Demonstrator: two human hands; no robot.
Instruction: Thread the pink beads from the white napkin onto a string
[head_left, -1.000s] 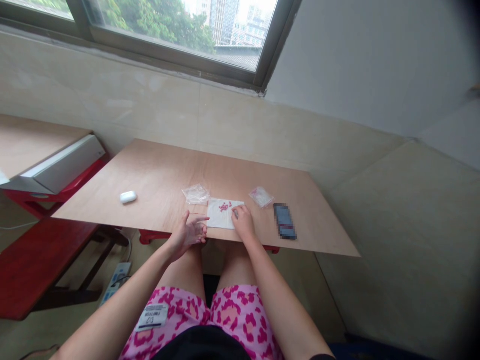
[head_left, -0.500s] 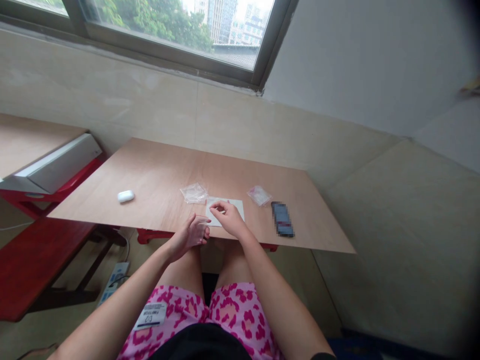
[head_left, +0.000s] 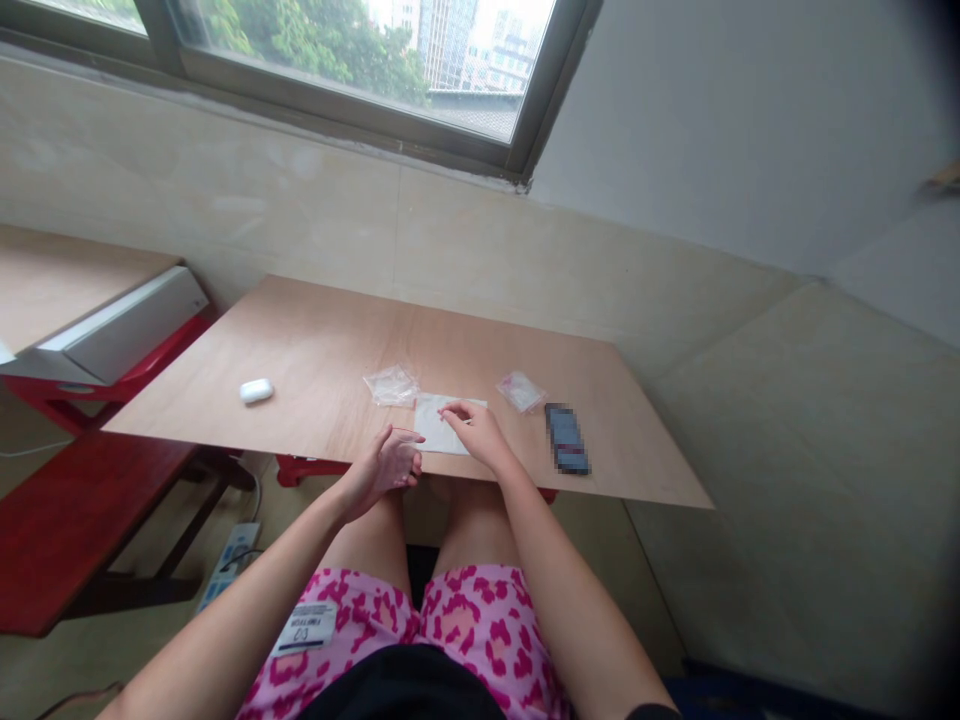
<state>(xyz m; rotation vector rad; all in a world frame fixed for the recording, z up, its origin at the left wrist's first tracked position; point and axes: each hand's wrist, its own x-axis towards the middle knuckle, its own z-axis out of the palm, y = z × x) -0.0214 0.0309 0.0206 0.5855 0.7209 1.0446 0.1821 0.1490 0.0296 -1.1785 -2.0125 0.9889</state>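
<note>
My left hand [head_left: 386,465] is held over the table's near edge, palm turned to the right, thumb and fingers apart and loosely bent. A thin red line shows along its upper fingers; whether it is a thread I cannot tell. Over a white sheet [head_left: 431,428] is my right hand [head_left: 476,428], thumb and fingertips pinched together. Anything between those fingertips is too small to make out. The sheet lies flat, partly covered by the right hand. Just beyond its left corner sits a crumpled clear plastic bag [head_left: 392,386].
Another clear bag [head_left: 520,391] lies to the right, beside a phone [head_left: 568,440]. A white earbud case [head_left: 256,391] rests on the left of the wooden table [head_left: 322,330]. A red-brown bench [head_left: 97,530] stands at lower left, near a power strip [head_left: 231,560].
My right hand has moved a little to the right over the sheet, still pinched, widening the gap between the hands. The left hand has hardly moved.
</note>
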